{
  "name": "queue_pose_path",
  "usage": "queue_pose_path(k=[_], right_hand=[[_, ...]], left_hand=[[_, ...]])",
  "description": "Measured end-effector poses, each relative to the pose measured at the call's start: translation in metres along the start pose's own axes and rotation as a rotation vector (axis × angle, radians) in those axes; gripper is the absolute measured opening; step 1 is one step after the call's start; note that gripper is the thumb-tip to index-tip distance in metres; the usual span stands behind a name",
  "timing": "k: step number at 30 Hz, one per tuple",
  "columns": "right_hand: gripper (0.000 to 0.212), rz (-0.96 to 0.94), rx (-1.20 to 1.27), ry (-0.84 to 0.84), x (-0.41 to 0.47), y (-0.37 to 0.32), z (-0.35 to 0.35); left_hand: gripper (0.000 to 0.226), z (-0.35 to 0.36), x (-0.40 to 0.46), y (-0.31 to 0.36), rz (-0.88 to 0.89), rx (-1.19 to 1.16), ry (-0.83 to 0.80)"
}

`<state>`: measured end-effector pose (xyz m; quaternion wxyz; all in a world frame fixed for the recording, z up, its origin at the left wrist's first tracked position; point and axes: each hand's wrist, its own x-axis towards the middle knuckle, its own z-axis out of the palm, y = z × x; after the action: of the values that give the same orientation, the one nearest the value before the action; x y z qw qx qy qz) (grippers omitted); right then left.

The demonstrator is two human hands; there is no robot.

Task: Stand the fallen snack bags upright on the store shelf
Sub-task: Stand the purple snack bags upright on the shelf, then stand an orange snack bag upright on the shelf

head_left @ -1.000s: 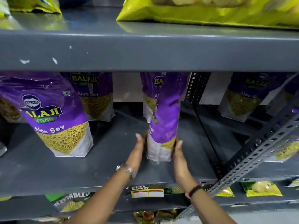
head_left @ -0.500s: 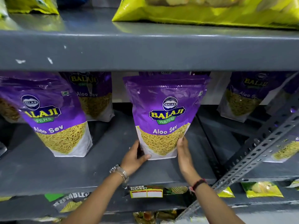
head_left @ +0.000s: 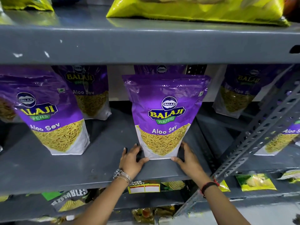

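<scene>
A purple Aloo Sev bag [head_left: 164, 114] stands upright, front facing me, in the middle of the grey shelf [head_left: 100, 166]. My left hand [head_left: 132, 159] grips its lower left corner, thumb at the bottom edge. My right hand [head_left: 188, 157] holds its lower right corner the same way. Another purple bag [head_left: 160, 69] stands right behind it, mostly hidden. More upright Aloo Sev bags stand to the left: one in front [head_left: 53, 120] and one further back [head_left: 90, 93].
The shelf above [head_left: 146, 44] hangs low over the bag tops and carries yellow bags [head_left: 194, 8]. A perforated metal upright [head_left: 259, 132] slants across the right, with more purple bags [head_left: 238, 95] beyond it. A price label [head_left: 144, 186] sits on the shelf's front lip.
The bag was edge-on between my hands a second ago; it has been turned to face front and set a little forward. Both hands have shifted to its bottom corners.
</scene>
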<state>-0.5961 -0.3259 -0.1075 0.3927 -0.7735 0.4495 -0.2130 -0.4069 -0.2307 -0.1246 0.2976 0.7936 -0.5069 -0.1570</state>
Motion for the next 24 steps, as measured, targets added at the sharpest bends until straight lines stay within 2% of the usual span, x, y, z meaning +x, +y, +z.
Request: queue_pose_path(k=[5,16,17,19,22,24], right_hand=[[0.063,-0.037,-0.024,0.025,-0.014,0.009,-0.004],[0.067,-0.034,-0.049,0.026,-0.017,0.009,-0.002],[0.070,-0.041,-0.038,0.049,-0.020,0.008,-0.001],[0.072,-0.082,0.017,0.206,-0.032,0.001,0.000],[0.057,-0.255,-0.019,0.454,-0.054,-0.020,0.008],[0.046,-0.425,-0.122,0.458,-0.059,-0.041,0.023]], left_hand=[[0.061,0.004,-0.010,0.004,0.069,0.056,-0.011],[0.062,0.000,-0.012,0.003,0.070,0.025,0.035],[0.064,-0.001,-0.013,0.003,0.072,0.012,0.034],[0.070,-0.003,-0.015,0.002,0.060,-0.099,0.054],[0.082,-0.018,-0.025,-0.007,0.077,-0.276,0.276],[0.084,-0.037,-0.032,-0.024,0.093,-0.286,0.472]])
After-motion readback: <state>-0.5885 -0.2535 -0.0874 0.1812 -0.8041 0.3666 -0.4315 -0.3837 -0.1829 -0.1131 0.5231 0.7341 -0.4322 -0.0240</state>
